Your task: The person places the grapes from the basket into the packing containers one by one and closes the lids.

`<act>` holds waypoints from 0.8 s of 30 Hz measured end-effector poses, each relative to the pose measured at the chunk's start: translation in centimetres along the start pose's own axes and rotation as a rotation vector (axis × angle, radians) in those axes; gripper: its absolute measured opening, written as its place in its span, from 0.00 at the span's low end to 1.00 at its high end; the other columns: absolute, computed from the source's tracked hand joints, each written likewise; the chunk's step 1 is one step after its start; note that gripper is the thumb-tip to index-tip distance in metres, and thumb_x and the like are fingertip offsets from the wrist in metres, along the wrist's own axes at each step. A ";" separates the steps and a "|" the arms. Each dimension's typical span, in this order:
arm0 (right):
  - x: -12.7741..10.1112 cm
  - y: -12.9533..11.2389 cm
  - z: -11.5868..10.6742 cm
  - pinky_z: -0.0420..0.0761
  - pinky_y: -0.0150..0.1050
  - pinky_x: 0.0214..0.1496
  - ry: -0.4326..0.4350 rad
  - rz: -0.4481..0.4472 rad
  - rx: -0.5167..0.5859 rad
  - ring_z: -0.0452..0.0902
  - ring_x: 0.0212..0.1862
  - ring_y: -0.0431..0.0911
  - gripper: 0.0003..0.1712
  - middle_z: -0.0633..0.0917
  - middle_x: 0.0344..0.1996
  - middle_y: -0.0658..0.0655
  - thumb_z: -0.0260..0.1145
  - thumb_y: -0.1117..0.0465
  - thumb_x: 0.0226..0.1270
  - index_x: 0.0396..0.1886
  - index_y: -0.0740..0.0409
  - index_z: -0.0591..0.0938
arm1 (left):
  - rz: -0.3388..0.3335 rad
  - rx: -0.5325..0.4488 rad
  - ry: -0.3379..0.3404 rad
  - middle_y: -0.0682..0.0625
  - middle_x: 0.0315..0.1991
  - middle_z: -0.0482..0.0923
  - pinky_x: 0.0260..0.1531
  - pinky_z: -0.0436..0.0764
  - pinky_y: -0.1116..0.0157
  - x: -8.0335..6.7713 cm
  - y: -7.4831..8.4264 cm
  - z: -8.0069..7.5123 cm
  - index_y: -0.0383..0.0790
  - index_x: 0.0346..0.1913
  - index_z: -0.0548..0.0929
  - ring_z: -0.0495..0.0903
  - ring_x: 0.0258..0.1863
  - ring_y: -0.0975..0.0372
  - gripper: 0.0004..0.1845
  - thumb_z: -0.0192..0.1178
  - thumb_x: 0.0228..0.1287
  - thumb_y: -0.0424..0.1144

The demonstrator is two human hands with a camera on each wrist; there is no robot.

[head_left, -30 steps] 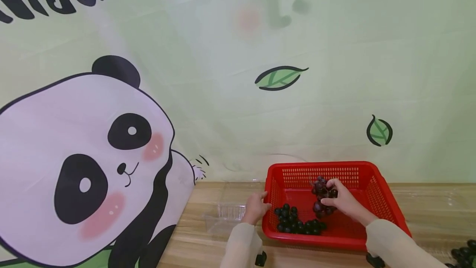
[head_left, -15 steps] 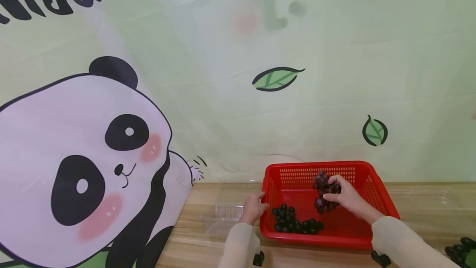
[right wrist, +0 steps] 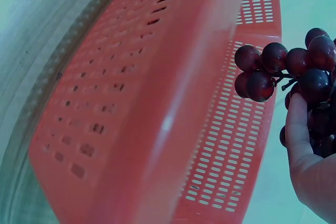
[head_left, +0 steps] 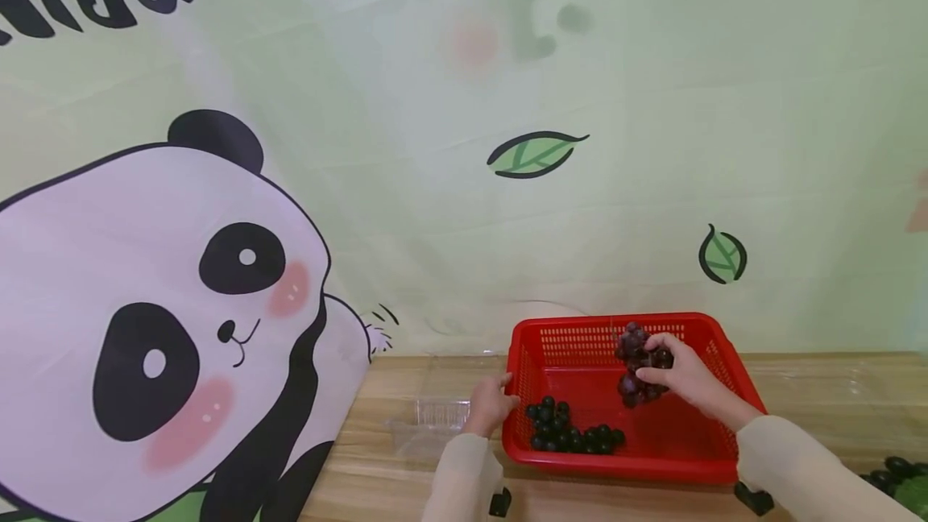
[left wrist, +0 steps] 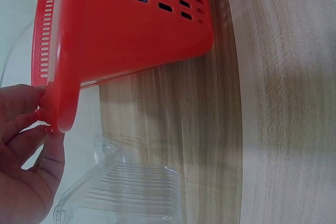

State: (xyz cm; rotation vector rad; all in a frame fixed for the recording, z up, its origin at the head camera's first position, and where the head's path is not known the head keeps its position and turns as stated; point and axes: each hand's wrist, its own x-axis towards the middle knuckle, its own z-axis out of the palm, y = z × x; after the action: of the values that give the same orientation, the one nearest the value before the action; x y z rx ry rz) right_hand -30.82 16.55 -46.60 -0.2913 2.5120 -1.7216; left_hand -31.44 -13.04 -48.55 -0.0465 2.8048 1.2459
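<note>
A bunch of dark red grapes (head_left: 633, 344) hangs over the red plastic basket (head_left: 616, 467), gripped by my right hand (head_left: 685, 377). In the right wrist view a finger presses among the red grapes (right wrist: 261, 85), and the rest of that hand is cut off by the frame edge. My left hand (head_left: 490, 405) pinches the basket's left rim between thumb and fingers, as the left wrist view of the rim (left wrist: 63, 98) shows. A bunch of black grapes (head_left: 569, 432) lies in the front left corner of the basket.
To the left of the basket stands a clear plastic container (head_left: 438, 417). Another clear plastic piece (head_left: 834, 381) lies at the right. More dark grapes with something green (head_left: 913, 494) sit at the lower right. A panda-printed cloth (head_left: 406, 184) hangs behind the wooden table (head_left: 362, 441).
My right hand has lifted the bunch of red grapes up and slightly right. The left hand keeps its hold on the basket rim. The head view has shifted slightly right.
</note>
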 end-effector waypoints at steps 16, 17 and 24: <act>-1.4 -1.0 -3.1 0.77 0.37 0.36 0.078 -0.100 -0.055 0.66 0.48 0.57 0.26 0.67 0.50 0.69 0.64 0.59 0.55 0.47 0.65 0.64 | 0.010 -0.008 -0.008 0.38 0.46 0.77 0.32 0.81 0.61 0.2 -0.2 0.2 0.32 0.55 0.72 0.77 0.29 0.60 0.24 0.59 0.51 0.27; -1.5 -1.0 -3.4 0.77 0.36 0.35 0.085 -0.104 -0.057 0.66 0.47 0.57 0.26 0.67 0.49 0.69 0.64 0.59 0.55 0.47 0.66 0.64 | 0.011 -0.008 -0.009 0.38 0.46 0.77 0.32 0.81 0.61 0.3 -0.2 0.2 0.32 0.55 0.72 0.77 0.29 0.60 0.24 0.59 0.51 0.27; -2.6 -1.5 -5.1 0.76 0.34 0.36 0.100 -0.084 -0.053 0.65 0.48 0.56 0.26 0.65 0.51 0.69 0.62 0.60 0.57 0.49 0.66 0.62 | -0.010 -0.021 -0.018 0.38 0.47 0.76 0.33 0.81 0.61 0.2 -0.2 0.1 0.32 0.56 0.71 0.76 0.30 0.60 0.24 0.59 0.53 0.28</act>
State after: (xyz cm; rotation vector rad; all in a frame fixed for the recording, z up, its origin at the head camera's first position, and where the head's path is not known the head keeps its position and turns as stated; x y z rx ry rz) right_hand -29.00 21.22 -43.43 -0.3276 2.6559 -1.7430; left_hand -31.65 -13.05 -48.76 -0.0500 2.7733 1.2667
